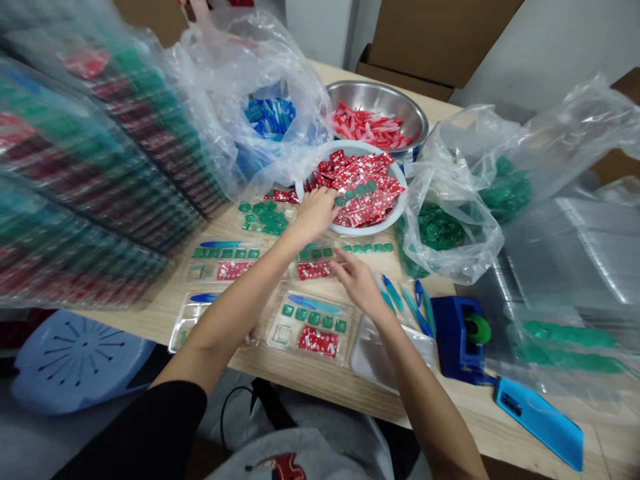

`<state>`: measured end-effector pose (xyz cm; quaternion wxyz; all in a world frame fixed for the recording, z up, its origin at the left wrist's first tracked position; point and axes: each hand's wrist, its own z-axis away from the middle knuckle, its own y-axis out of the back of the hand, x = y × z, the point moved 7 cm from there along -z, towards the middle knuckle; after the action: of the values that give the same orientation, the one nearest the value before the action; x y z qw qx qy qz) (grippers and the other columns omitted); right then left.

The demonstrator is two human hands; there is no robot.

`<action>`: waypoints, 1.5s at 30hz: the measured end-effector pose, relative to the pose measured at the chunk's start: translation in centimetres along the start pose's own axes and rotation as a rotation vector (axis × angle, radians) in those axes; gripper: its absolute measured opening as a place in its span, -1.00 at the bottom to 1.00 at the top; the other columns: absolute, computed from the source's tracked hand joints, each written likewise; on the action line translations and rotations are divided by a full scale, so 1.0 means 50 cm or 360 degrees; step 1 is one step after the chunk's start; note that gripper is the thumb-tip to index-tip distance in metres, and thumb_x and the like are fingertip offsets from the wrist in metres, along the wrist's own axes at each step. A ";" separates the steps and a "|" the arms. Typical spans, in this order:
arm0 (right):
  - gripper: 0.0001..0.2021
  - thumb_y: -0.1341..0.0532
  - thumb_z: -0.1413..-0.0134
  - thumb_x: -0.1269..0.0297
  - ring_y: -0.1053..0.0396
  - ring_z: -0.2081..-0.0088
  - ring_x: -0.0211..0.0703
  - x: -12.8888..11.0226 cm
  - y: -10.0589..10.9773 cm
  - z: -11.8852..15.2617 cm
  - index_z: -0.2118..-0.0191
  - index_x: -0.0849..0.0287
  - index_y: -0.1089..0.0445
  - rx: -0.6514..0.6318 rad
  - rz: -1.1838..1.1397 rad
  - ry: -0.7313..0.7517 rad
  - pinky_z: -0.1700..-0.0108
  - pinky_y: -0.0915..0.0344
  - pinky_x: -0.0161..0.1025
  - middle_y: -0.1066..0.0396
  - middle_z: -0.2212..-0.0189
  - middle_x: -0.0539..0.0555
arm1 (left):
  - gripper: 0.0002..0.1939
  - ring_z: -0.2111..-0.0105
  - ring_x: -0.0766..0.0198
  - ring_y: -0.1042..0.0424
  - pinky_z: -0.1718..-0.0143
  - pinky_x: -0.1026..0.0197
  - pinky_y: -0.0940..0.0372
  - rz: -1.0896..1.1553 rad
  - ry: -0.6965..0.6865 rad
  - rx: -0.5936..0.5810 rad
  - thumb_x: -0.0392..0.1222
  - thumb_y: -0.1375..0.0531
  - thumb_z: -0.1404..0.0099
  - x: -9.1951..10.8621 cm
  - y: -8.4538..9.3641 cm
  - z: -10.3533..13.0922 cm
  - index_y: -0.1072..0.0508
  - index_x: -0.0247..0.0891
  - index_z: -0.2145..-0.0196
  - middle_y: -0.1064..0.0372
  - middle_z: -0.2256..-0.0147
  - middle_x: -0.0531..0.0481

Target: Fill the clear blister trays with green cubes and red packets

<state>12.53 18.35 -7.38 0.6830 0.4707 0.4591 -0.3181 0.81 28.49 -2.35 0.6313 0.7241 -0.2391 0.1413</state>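
Note:
My left hand [317, 212] reaches over the near-left rim of a pale bowl [399, 212] heaped with red printed packets [367, 170]. Its fingers are bent together at the packets beside several green pieces [361, 191]; what they pinch, if anything, is hidden. With fingers apart, my right hand [357, 280] is at the right end of a clear tray [290, 272] holding green square pieces and a red packet [314, 269]. Nearer me, another clear tray [280, 343] contains a blue pen [315, 305], green squares and a red packet [319, 341]. My left forearm partly covers the trays on the left.
Tall stacks of filled trays [95, 173] stand at left. Behind are a bag of blue pens [273, 117] and a steel bowl [417, 117] of red pens. Bagged green pieces [440, 227], loose pens [417, 310], a tape dispenser [457, 340] and a blue phone [540, 420] lie right.

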 end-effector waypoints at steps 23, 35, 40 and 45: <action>-0.62 -0.39 -0.01 0.18 -0.53 0.18 -0.19 -0.150 -0.043 0.091 0.03 -0.03 -0.37 -0.0445 -0.1116 0.0069 0.06 -0.49 -0.17 -0.54 0.19 -0.02 | -0.57 0.06 0.24 -0.44 0.00 0.17 -0.34 0.0915 -0.0404 0.0393 -0.26 -0.21 -0.36 0.049 0.195 0.346 -0.38 0.01 -0.15 -0.47 0.04 -0.01; -0.34 -0.38 -0.05 0.29 -0.41 -0.12 -0.06 -0.186 0.005 0.121 -0.25 -0.15 -0.19 -0.0363 -0.0656 0.0500 -0.14 -0.43 -0.03 -0.41 -0.12 0.03 | -0.64 -0.01 0.23 -0.37 -0.16 0.03 -0.21 0.0429 -0.0660 0.0301 -0.35 -0.13 -0.40 0.116 0.216 0.380 -0.34 -0.16 -0.12 -0.39 0.03 -0.07; -0.31 -0.35 -0.10 0.42 -0.46 -0.08 -0.16 -0.209 0.008 0.146 -0.23 -0.36 -0.15 -0.0458 -0.0778 0.0511 -0.10 -0.48 -0.14 -0.36 -0.17 -0.12 | -0.66 0.01 0.25 -0.40 -0.20 0.04 -0.20 0.0431 -0.0758 0.0420 -0.41 -0.15 -0.37 0.133 0.229 0.396 -0.35 -0.18 -0.06 -0.42 0.07 -0.04; -0.34 -0.30 -0.13 0.46 -0.42 -0.14 -0.06 -0.223 0.009 0.175 -0.22 -0.34 -0.16 -0.0458 -0.0789 0.0493 -0.01 -0.54 -0.11 -0.36 -0.19 -0.09 | -0.82 0.09 0.23 -0.43 -0.21 -0.03 -0.17 0.0338 -0.0810 0.0459 -0.25 -0.17 -0.39 0.141 0.236 0.409 -0.40 -0.15 0.05 -0.46 0.13 0.00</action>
<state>11.60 10.37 4.32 0.5662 0.2860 0.6985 -0.3312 -1.41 6.16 7.90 0.4235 0.7893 -0.4414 0.0531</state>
